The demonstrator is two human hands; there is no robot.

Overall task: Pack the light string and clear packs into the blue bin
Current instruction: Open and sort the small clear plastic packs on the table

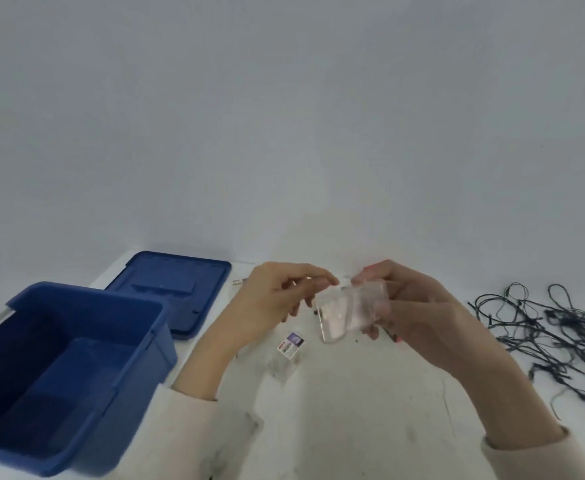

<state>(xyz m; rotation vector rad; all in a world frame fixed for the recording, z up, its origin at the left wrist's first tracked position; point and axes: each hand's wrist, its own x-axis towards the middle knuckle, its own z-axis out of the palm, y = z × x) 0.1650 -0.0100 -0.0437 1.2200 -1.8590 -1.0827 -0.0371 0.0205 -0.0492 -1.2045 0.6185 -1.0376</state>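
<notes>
Pack (350, 311) clamped in your right grip (419, 306); left grip (273, 303) pinches top edge, probably sealing before blue bin (86, 294), far left.

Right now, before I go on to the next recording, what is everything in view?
blue bin: one, blue, open, left on the table
lid: one, blue, flat behind the bin
clear pack: one, transparent, held up between both hands
labelled pack: one, clear with a coloured label, on the table below the left hand
light string: one tangle, dark, on the table at right
small grey item: one, behind the left hand; cannot tell what
table: one, white, scuffed
wall: pale grey, behind
left hand: pinches the clear pack's top
right hand: grips the clear pack
</notes>
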